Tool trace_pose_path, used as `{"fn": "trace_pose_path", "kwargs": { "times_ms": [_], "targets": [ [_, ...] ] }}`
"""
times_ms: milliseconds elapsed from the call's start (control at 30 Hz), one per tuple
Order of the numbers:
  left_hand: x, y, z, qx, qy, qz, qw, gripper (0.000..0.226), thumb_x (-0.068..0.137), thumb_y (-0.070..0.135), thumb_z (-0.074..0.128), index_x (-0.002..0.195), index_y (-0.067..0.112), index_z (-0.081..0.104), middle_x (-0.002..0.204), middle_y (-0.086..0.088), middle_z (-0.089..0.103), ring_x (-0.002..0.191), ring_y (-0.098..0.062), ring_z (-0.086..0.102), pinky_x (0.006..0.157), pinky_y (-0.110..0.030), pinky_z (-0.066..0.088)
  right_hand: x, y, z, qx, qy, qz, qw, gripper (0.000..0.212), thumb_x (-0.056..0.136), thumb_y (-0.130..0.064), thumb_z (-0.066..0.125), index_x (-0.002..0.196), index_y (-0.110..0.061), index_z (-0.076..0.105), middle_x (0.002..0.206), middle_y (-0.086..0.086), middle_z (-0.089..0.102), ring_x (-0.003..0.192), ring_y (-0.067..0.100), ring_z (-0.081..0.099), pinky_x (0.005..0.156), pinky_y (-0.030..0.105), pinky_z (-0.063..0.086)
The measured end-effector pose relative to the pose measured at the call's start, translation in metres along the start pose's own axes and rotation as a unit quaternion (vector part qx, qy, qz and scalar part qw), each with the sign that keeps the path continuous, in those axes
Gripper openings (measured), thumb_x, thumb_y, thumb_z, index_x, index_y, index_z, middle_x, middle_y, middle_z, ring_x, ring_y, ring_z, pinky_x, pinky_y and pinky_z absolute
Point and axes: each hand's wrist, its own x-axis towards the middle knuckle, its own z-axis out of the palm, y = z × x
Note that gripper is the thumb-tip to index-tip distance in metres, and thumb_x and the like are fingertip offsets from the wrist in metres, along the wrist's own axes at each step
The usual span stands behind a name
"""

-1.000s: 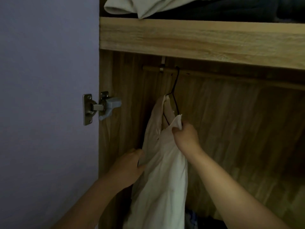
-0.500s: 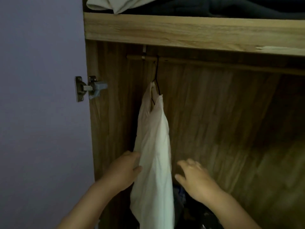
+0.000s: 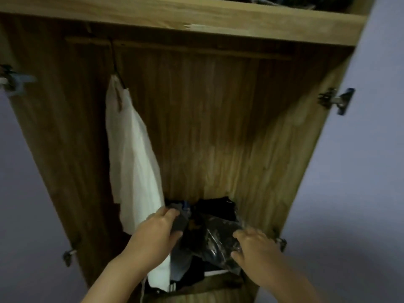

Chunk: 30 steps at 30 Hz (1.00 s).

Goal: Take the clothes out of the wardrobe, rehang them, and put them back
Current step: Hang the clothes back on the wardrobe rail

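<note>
At six o'clock of the head view, on the floor of the wardrobe (image 3: 218, 119), lies a heap of dark clothes (image 3: 209, 217), and both hands are down in it. From where I stand, the left hand (image 3: 156, 235) has its fingers curled over a dark grey garment (image 3: 180, 221) at the heap's nine o'clock edge, thumb under, so that grip is pinching cloth. The right hand (image 3: 254, 246) lies on a shiny clear bag (image 3: 220, 239) with dark fabric inside, at the heap's four o'clock; its fingers look bent onto the plastic, though blur keeps me from saying whether they clamp it or only press.

Up at ten o'clock a white garment (image 3: 131, 154) already hangs from a thin black hanger (image 3: 118, 68) on the rail (image 3: 196, 49), its hem brushing the left wrist.

I judge the step to be drawing the next piece out of the heap for rehanging. To do it well, I'd take one garment only, gather it near the collar or shoulders, and lift it straight up so the pieces underneath stay put. The slippery bag deserves a full-handed hold, not fingertips. Keep the left forearm off the white garment, or it may drag from its hanger.
</note>
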Motion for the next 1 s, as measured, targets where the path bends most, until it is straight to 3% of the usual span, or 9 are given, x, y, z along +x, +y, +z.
{"fn": "trace_pose_path", "kwargs": {
  "times_ms": [200,367,533,633,800,1000],
  "targets": [
    [-0.007,0.061,0.043,-0.02,-0.105,0.088,0.99,0.052,0.093,0.037,0.049,0.141,0.029,0.03,0.14,0.007,0.037,0.124,-0.015,0.045,0.097,-0.024,0.039,-0.068,0.045,0.012,0.053,0.06,0.093,0.992,0.037,0.095,-0.037,0.045,0.13,-0.023,0.044,0.132,-0.002,0.046,0.121,0.018,0.042,0.1,0.029,0.038],
    [-0.015,0.1,0.067,-0.039,-0.171,0.152,0.973,0.052,0.094,0.037,0.049,0.141,0.029,0.03,0.142,0.006,0.036,0.124,-0.014,0.044,0.098,-0.023,0.039,-0.124,0.066,0.027,0.061,0.055,0.199,0.977,0.043,0.097,-0.036,0.042,0.138,-0.022,0.037,0.139,0.002,0.04,0.128,0.021,0.037,0.105,0.033,0.035],
    [-0.037,0.129,0.085,-0.049,-0.225,0.223,0.947,0.054,0.095,0.036,0.047,0.144,0.025,0.027,0.147,0.007,0.031,0.132,-0.012,0.036,0.106,-0.024,0.032,-0.18,0.063,0.039,0.07,0.087,0.304,0.946,0.043,0.097,-0.038,0.041,0.137,-0.022,0.037,0.139,0.002,0.039,0.127,0.023,0.037,0.102,0.034,0.036],
    [-0.058,0.138,0.097,-0.048,-0.237,0.271,0.932,0.045,0.095,0.033,0.048,0.137,0.025,0.034,0.141,0.006,0.037,0.128,-0.014,0.039,0.103,-0.025,0.034,-0.213,0.047,0.049,0.071,0.111,0.358,0.924,0.043,0.097,-0.038,0.042,0.136,-0.021,0.038,0.139,0.002,0.04,0.127,0.023,0.037,0.103,0.035,0.037],
    [-0.104,0.154,0.111,-0.035,-0.262,0.363,0.894,0.049,0.095,0.032,0.047,0.141,0.025,0.03,0.14,0.005,0.036,0.127,-0.015,0.04,0.098,-0.024,0.036,-0.269,0.018,0.066,0.069,0.139,0.426,0.891,0.043,0.097,-0.038,0.042,0.136,-0.021,0.038,0.137,0.004,0.041,0.127,0.025,0.037,0.102,0.035,0.036],
    [-0.165,0.186,0.116,-0.046,-0.315,0.455,0.832,0.05,0.097,0.033,0.044,0.143,0.024,0.026,0.145,0.004,0.031,0.131,-0.018,0.035,0.103,-0.025,0.033,-0.343,-0.013,0.085,0.075,0.143,0.503,0.849,0.045,0.095,-0.038,0.045,0.136,-0.021,0.039,0.131,0.003,0.044,0.124,0.024,0.039,0.1,0.034,0.034]
  ]
}}
